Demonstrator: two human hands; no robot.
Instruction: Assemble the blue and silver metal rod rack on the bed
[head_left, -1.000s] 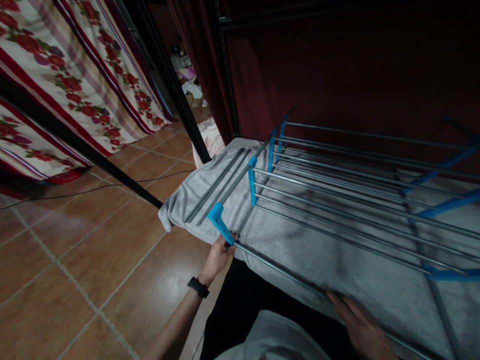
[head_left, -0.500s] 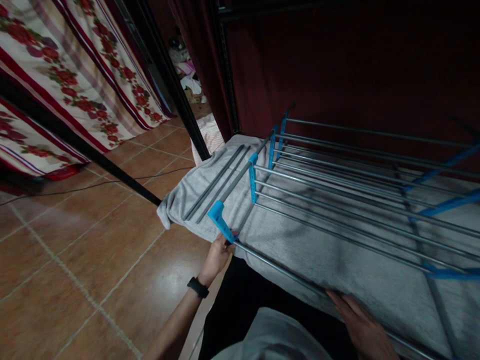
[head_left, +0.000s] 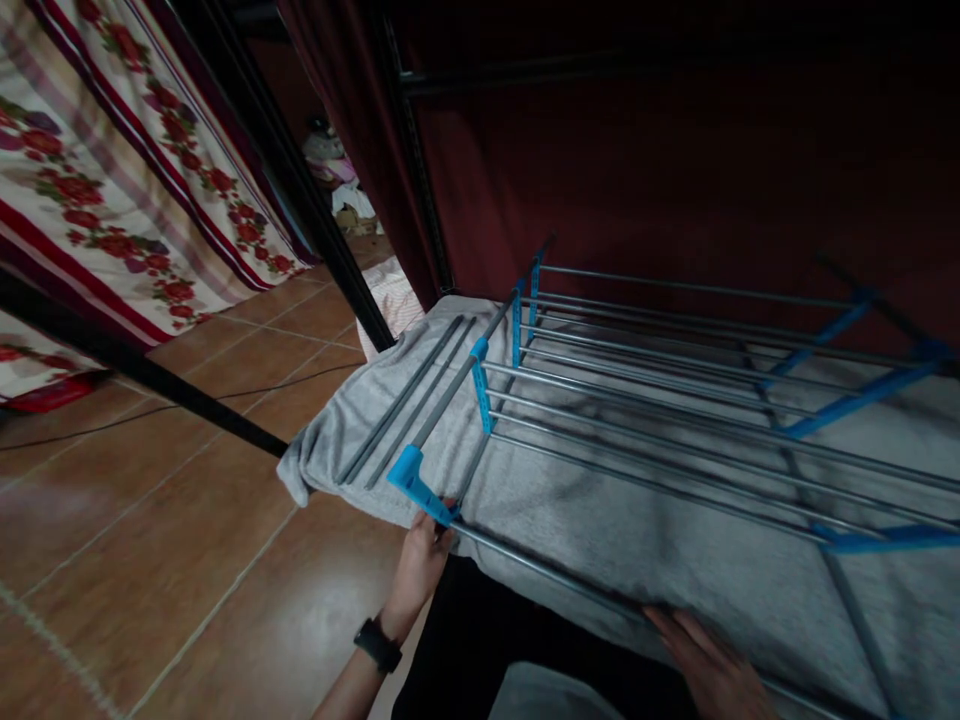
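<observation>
A rack of grey metal tubes (head_left: 645, 415) with blue plastic brackets lies on a grey blanket (head_left: 600, 500). My left hand (head_left: 421, 560), with a dark band on its wrist, is closed at the rack's near left corner, just under a blue corner bracket (head_left: 418, 488). Part of its fingers is hidden behind that corner. Along the near side of the rack runs a long metal tube (head_left: 555, 575). My right hand (head_left: 709, 660) is wrapped over this tube farther right, its thumb out of sight.
Two loose grey tubes (head_left: 409, 400) lie side by side on the blanket's left part. Black metal frame posts (head_left: 300, 200) stand at the left. Behind hangs a dark red curtain (head_left: 637, 180). A thin cable (head_left: 225, 398) crosses the tiled floor (head_left: 210, 540).
My view has shifted, so the rack, blanket and left hand appear lower and farther left. Both hands keep their places on the rack.
</observation>
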